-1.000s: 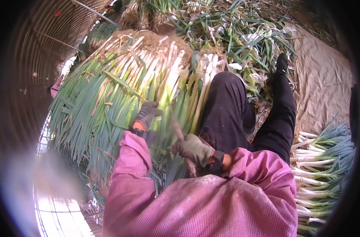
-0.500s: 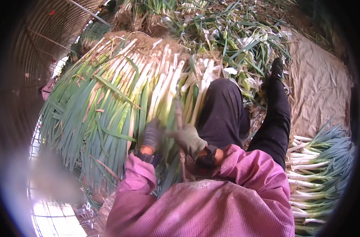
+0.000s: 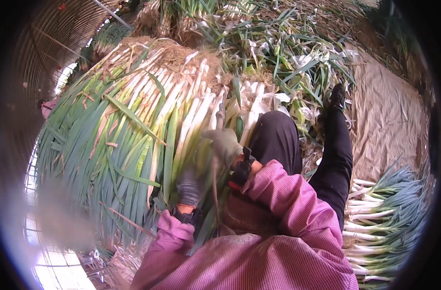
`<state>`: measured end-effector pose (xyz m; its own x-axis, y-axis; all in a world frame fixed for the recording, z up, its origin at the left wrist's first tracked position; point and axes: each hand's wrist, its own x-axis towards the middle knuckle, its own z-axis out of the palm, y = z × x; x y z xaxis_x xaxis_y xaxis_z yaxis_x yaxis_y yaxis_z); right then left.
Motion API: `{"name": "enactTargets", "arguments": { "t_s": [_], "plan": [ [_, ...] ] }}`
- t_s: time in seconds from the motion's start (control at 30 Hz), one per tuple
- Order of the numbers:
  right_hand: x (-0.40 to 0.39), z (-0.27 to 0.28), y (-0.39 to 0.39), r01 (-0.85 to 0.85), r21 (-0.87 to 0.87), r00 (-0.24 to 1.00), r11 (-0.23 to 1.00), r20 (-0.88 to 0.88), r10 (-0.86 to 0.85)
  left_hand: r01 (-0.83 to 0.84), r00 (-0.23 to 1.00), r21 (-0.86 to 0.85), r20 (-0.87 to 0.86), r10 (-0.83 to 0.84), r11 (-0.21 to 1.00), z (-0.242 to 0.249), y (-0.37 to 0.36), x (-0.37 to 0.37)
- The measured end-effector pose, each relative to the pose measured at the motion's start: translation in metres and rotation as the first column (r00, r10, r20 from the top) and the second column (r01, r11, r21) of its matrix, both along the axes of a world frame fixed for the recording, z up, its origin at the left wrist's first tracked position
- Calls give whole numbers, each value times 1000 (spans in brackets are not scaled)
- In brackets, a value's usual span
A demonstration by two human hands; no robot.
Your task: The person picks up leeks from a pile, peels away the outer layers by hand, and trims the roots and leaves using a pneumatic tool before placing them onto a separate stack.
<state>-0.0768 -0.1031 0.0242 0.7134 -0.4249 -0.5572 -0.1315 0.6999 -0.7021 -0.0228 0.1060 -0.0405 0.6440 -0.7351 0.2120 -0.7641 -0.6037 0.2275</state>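
Though gloved, left hand (image 3: 188,182) over leeks (image 3: 187,126)

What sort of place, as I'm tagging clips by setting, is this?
Probably a farm shed or polytunnel: there's a ribbed, curved wall, a large heap of leek-like stalks and strewn leaf scraps.

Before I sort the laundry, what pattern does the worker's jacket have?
Fine pink checks on the jacket; the head view shows it.
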Motion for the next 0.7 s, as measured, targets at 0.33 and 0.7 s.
{"name": "enactTargets", "arguments": {
  "t_s": [0.33, 0.7],
  "plan": [
    [-24, 11, 24, -125, 9, 983, 992, -131, 125, -113, 972, -76, -213, 94, 991, 48, -26, 32],
    [-68, 32, 71, -147, 27, 988, 989, -32, 148, -18, 989, 43, 151, 11, 999, 60, -50, 3]
  ]
}}
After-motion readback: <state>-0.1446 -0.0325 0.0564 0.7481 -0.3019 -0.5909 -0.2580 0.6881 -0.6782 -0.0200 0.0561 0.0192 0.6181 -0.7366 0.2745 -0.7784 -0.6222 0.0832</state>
